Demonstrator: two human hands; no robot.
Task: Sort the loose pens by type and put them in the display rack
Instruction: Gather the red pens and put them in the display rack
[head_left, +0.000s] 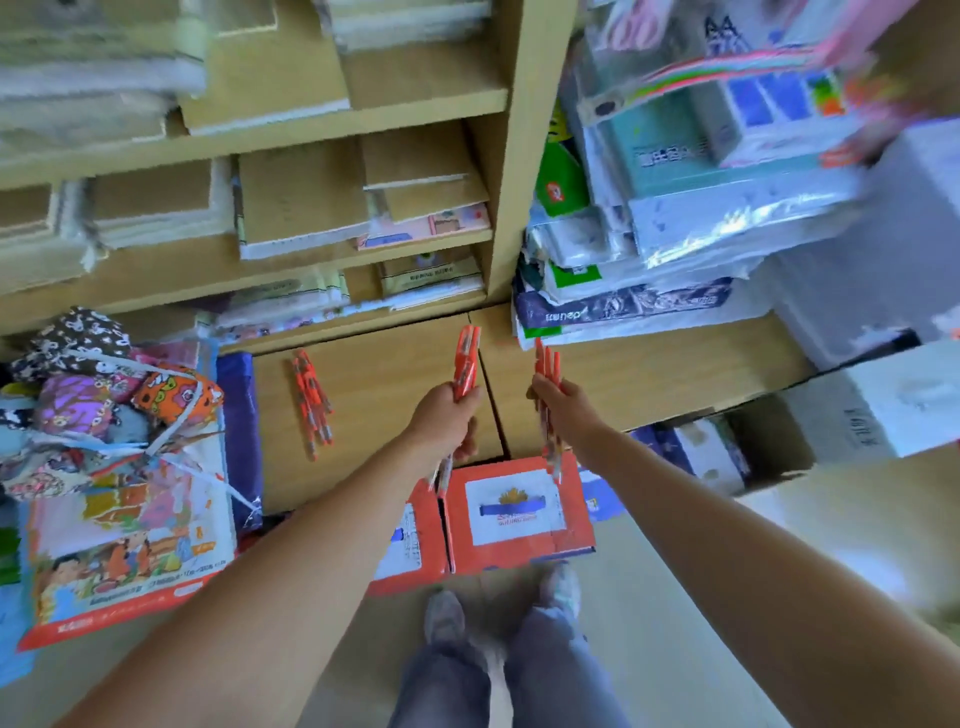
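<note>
Both hands are loaded, centre of the frame. The left hand (447, 418) is curled tight round a bunch of orange plastic pens (466, 361), tops fanning upward, tips poking out below the fist. Just to its right, the right hand (563, 410) has its fingers wrapped round a thinner sheaf of orange pens (546, 364), also standing near upright. The two bunches are near each other but apart, and the seam of the pale wooden countertop (395, 374) runs between them.

Now the one to watch: a small loose heap of orange-and-grey pens (311, 402) lies flat on that countertop, left of centre. It sits to the left of both hands, with its long axis running up and down the frame and leaning slightly. The left hand is clearly the nearer, so a pickup looks like its job. But it's full, so something probably has to be set down or merged first.

Below the hands, an orange cardboard box with a white label (519, 514) stands on the floor. Which fixture is the display rack, I cannot tell; blur hides the pen types too.
</note>
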